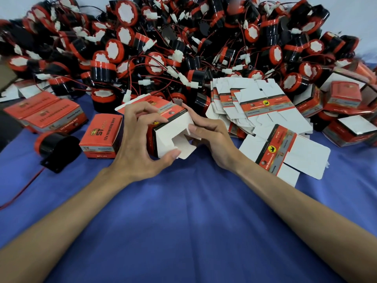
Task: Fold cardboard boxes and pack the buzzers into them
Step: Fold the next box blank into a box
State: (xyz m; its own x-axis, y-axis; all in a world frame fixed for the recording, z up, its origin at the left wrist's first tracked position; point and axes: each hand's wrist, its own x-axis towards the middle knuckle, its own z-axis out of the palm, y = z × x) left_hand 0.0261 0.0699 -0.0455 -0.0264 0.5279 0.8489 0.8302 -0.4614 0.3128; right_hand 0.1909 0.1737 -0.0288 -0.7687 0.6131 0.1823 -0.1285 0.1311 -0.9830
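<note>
- Cardboard box (175,127), red-printed and half erected, is held over the blue cloth (183,211) in front of the heap of buzzers (183,48), with its white end flaps turned toward the camera.
- It is gripped by the left hand (140,144), whose fingers are curled over the top panel while the thumb is pressed against the lowest flap.
- It is steadied from the other side by the right hand (212,139), whose thumb is laid on the upper flap; the other fingers are under the box and mostly hidden.
- The step in hand is judged to be the closing of one end: the flaps are overlapped but a gap is left between them, so the lock is not yet seated.
- Next, the tongue would need to be pushed fully into its slot by both thumbs, with the side walls kept square so that the card is not creased.
- After that, the box would have to be turned open end up and filled; a loose buzzer (57,146) lies near on the left, and its trailing red wire would have to be tucked in with it.
- A closed box (102,135) stands just beside the left hand, and flat blanks (255,105) are stacked to the right, so much of the task is judged to remain.
</note>
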